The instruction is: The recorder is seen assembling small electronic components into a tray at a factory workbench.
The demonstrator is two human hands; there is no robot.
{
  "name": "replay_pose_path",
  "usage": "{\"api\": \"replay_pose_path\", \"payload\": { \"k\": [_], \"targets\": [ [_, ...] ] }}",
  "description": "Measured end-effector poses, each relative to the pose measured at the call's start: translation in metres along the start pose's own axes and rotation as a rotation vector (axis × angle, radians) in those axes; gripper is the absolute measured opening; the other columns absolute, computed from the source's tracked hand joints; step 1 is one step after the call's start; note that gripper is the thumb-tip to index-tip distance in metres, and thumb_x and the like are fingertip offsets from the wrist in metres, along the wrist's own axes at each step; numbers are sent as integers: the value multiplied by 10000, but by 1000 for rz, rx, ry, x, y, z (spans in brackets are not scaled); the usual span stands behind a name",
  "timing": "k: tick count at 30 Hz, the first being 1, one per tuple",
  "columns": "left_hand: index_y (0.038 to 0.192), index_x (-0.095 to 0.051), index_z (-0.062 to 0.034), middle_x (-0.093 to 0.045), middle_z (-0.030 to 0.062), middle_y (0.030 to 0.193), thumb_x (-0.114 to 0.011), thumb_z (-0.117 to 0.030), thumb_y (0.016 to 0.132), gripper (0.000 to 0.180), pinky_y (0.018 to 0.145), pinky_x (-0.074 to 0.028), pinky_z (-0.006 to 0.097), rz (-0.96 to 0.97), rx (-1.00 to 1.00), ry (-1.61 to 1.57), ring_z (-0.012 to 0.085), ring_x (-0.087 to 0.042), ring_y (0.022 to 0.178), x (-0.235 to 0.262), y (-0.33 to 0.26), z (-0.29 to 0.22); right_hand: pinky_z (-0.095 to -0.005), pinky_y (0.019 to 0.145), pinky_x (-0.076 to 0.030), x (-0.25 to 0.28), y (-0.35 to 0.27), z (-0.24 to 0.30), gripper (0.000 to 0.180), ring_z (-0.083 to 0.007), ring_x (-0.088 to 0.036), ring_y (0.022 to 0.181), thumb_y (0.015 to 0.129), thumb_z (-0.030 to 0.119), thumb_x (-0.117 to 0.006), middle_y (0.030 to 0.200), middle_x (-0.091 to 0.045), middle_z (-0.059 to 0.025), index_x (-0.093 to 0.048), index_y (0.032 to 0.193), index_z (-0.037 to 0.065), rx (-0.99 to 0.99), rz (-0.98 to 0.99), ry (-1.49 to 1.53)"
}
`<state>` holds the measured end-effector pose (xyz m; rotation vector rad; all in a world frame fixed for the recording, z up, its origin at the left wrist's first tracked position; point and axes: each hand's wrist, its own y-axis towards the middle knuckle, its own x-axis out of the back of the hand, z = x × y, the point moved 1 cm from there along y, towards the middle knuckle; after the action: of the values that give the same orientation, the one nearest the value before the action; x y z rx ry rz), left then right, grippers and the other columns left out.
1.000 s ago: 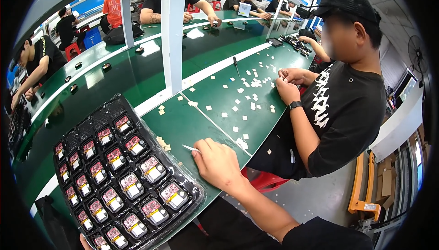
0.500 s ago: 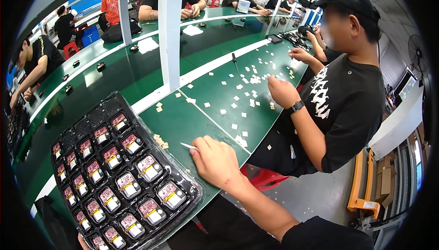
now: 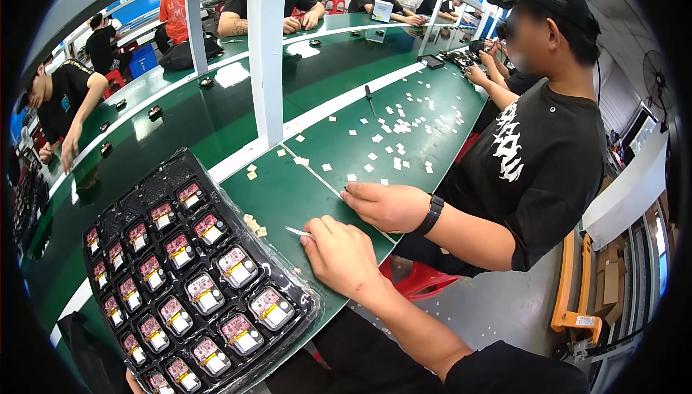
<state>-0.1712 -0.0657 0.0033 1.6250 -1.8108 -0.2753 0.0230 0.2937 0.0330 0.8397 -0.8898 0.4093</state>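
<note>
My right hand (image 3: 341, 253) is closed in a pinch around pale, pointed tweezers (image 3: 296, 232). Their tips point left toward the tray, with nothing visible between them. A black plastic tray (image 3: 108, 222) lies tilted at the left, overhanging the near table edge. Rows of small devices (image 3: 236, 267) fill most of its pockets, each with a pink-red circuit board, a silvery-white block and yellow tape. Of my left hand (image 3: 133, 381), only a sliver shows against the tray's lower left edge; its fingers are hidden. Small cream squares (image 3: 254, 227) lie between the tray and my right hand.
More cream squares (image 3: 389, 142) are strewn over the green table (image 3: 324, 214). A thin screwdriver (image 3: 370, 98) lies near a white post (image 3: 267, 55). At the right, a co-worker's hand (image 3: 386, 205) is close beyond mine. Dark devices (image 3: 155, 111) sit along the far strip.
The co-worker at the right has brought a hand down and left, close to my right hand. My right hand with the tweezers stays nearly still. The tray has hardly shifted.
</note>
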Motion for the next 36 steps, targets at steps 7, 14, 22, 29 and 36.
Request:
{"api": "replay_pose_path", "payload": {
  "k": [7, 14, 22, 29, 36],
  "targets": [
    [1246, -619, 68, -694, 215, 1138, -557, 13, 963, 294, 883, -579, 393, -168, 158, -116, 298, -685, 978, 2, -2, -2, -452, 731, -522, 4, -5, -3, 122, -319, -654, 800, 981, 183, -598, 876, -598, -118, -577, 981, 64, 6, -20, 59],
    [1155, -670, 60, -711, 169, 1098, -601, -74, 1022, 201, 908, -528, 352, -330, 185, 34, 266, -667, 986, 15, -28, -24, -441, 732, -545, 31, -32, 8, 109, -321, -664, 857, 956, 113, -638, 925, -606, -111, -614, 1045, 54, 10, -34, 161],
    [1113, -556, -4, -571, 151, 1008, -601, -19, 979, 142, 805, -510, 390, -369, -35, 495, 292, -574, 843, 20, -120, -41, -475, 720, -579, 41, -19, -21, 451, -387, -700, 842, 903, 324, -740, 1112, -610, -151, -592, 1222, 41, -240, -126, -60],
    [1014, -529, -60, -490, 118, 1011, -569, 85, 897, 191, 775, -509, 373, 9, -227, 81, 287, -561, 834, -18, -177, -84, -492, 799, -577, 26, 1, -44, 614, -406, -703, 915, 857, 370, -774, 1240, -618, -168, -557, 1330, 43, -305, -10, -112],
    [1144, -561, -20, -571, 175, 1085, -616, 67, 928, 240, 730, -570, 369, 531, 21, -669, 265, -650, 845, -61, -161, -142, -335, 794, -535, 67, -34, -19, 649, -209, -616, 801, 728, 144, -868, 1204, -633, -171, -607, 1296, -32, -189, -62, 441]
  ]
}}
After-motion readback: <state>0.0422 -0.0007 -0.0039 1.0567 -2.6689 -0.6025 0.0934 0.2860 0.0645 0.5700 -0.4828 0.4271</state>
